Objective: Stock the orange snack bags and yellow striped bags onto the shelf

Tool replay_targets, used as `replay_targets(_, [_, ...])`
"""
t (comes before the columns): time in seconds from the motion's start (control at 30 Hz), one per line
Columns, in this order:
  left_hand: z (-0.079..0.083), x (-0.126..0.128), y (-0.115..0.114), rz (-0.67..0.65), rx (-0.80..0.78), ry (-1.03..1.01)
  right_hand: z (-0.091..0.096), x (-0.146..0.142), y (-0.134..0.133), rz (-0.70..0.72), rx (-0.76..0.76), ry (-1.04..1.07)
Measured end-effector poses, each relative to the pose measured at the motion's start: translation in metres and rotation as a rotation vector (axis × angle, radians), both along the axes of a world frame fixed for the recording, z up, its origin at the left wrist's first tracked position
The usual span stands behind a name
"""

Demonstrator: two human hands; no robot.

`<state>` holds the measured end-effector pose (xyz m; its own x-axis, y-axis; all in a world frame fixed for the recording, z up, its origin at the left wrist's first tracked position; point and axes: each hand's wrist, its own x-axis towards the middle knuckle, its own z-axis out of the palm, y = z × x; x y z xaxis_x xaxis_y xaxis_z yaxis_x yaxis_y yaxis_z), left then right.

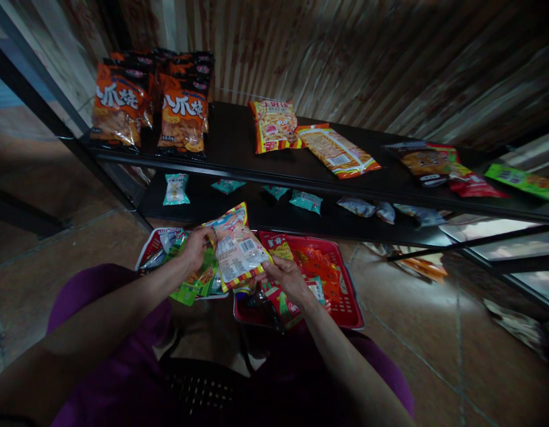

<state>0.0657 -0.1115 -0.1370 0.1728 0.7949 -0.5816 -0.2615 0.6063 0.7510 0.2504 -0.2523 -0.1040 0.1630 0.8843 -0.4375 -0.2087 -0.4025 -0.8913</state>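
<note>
Between my two hands is a snack bag with a yellow and red striped edge, its printed back with a barcode facing up. My left hand pinches its upper left side, while my right hand grips the lower right corner. Below it stand two red baskets. The right basket holds red and orange snack packets. Green packets lie in the left basket, partly hidden by my left forearm.
A black shelf spans the view ahead. Orange and black snack bags stand at its left; a noodle-snack bag and a flat orange-edged bag are mid-shelf. Small teal packets sit on the lower shelf. Loose packs lie on the floor.
</note>
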Motion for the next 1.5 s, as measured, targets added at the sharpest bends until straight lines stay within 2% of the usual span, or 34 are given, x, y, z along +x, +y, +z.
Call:
replay_targets(0.1, [0.007, -0.007, 0.014, 0.154, 0.1, 0.105, 0.006, 0.012, -0.003, 0.122, 0.006, -0.012])
replay_targets(0.17, [0.017, -0.012, 0.022, 0.118, 0.212, 0.171, 0.008, 0.021, -0.005, 0.217, 0.008, -0.028])
replay_targets(0.23, [0.026, -0.016, 0.027, -0.113, 0.263, 0.17, 0.009, 0.027, -0.007, 0.287, -0.007, -0.046])
replay_targets(0.33, [0.034, -0.02, 0.026, -0.523, 0.209, 0.1, 0.01, 0.031, -0.008, 0.317, -0.019, -0.071])
replay_targets(0.37, [0.034, -0.02, 0.025, -0.589, 0.184, 0.079, 0.01, 0.031, -0.008, 0.319, -0.015, -0.075])
replay_targets(0.4, [0.032, -0.019, 0.024, -0.598, 0.163, 0.066, 0.01, 0.03, -0.008, 0.325, -0.014, -0.076])
replay_targets(0.43, [0.03, -0.018, 0.022, -0.562, 0.143, 0.058, 0.01, 0.029, -0.008, 0.331, -0.012, -0.077])
replay_targets(0.57, [0.022, -0.01, 0.019, -0.282, 0.086, 0.081, 0.008, 0.023, -0.006, 0.306, -0.002, -0.083])
replay_targets(0.7, [0.021, -0.008, 0.021, -0.19, 0.089, 0.114, 0.003, 0.017, -0.004, 0.224, -0.013, -0.077])
replay_targets(0.77, [0.022, -0.01, 0.023, -0.195, 0.099, 0.12, 0.0, 0.015, -0.003, 0.203, -0.005, -0.078])
replay_targets(0.87, [0.023, -0.014, 0.027, -0.273, 0.116, 0.11, -0.005, 0.015, -0.004, 0.132, 0.015, -0.032])
replay_targets(1.07, [0.028, -0.021, 0.032, -0.431, -0.031, -0.008, -0.011, 0.013, -0.004, -0.187, -0.023, 0.229])
replay_targets(1.23, [0.023, -0.016, 0.018, -0.382, -0.021, -0.181, -0.021, 0.003, -0.002, -0.382, -0.076, 0.405])
replay_targets(1.4, [0.016, -0.008, -0.003, -0.465, -0.021, -0.305, -0.036, -0.008, -0.001, -0.38, -0.102, 0.447])
replay_targets(1.5, [0.015, -0.005, -0.011, -0.426, -0.006, -0.307, -0.043, -0.01, -0.001, -0.385, -0.108, 0.453])
